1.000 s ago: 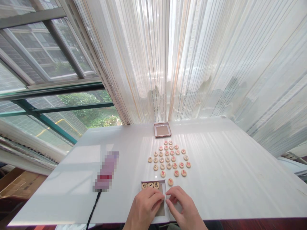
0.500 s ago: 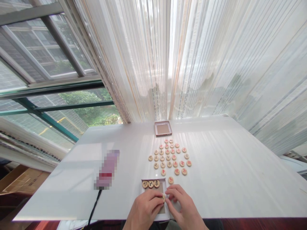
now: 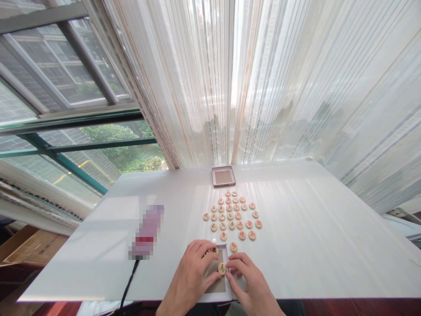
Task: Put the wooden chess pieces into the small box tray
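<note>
My left hand (image 3: 190, 274) is over the left part of a shallow box (image 3: 215, 287) at the table's front edge. Its fingers are apart, curving over dark-lettered xiangqi pieces (image 3: 214, 250) at the box's far end, partly hidden. A round xiangqi piece with a black character (image 3: 222, 268) is above the box floor, its face tilted towards me. My right hand (image 3: 250, 283) pinches this piece at its right edge with fingertips and thumb. The left thumb is close to its lower left side; whether it touches cannot be made out.
Several red- and black-lettered xiangqi pieces (image 3: 230, 216) are spread beyond the box, with a red one (image 3: 233, 246) just off its far right corner. A square box part (image 3: 224, 176) lies at the back. On the left is a blurred-out pink object (image 3: 148, 230) with a black cable (image 3: 129, 283).
My left hand has let go of the black-lettered piece and moved left and away from me, over the row of pieces in the box. My right hand has hardly moved.
</note>
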Demonstrator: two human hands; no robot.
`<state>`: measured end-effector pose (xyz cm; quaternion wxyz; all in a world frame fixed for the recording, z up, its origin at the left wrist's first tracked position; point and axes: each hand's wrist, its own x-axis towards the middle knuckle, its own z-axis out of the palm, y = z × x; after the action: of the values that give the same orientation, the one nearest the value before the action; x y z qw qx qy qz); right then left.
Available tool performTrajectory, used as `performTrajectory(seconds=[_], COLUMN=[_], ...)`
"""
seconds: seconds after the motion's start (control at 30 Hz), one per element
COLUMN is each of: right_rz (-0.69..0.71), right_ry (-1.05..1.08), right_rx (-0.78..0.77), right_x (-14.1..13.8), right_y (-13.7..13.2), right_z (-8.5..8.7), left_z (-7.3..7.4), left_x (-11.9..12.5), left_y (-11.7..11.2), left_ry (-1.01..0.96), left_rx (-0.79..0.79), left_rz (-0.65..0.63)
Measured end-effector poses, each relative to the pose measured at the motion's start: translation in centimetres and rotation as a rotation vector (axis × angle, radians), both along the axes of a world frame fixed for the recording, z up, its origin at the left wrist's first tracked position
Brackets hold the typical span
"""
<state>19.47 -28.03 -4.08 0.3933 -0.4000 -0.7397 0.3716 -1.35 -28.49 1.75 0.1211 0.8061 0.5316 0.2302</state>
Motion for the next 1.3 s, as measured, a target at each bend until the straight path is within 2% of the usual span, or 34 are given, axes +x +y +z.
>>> performTrajectory(seconds=[0.13,0.57,1.3], right_rz=[0.020,0.022,0.032], right_ry=[-0.005,0.006,-0.003], right_rx=[-0.011,0.017,0.017], right_x=[0.0,0.1,0.2], right_y=[0.0,0.2,0.2], right_z=[-0.5,-0.5,-0.2], left_z=[-0.1,-2.2,-1.8], left_x=[0.2,0.7,1.3], left_y=[0.2,1.5,1.9], left_ry=[0.031,0.016,-0.009], left_rx=[-0.009,0.095,0.092], left_rz=[-0.016,0.003,0.040])
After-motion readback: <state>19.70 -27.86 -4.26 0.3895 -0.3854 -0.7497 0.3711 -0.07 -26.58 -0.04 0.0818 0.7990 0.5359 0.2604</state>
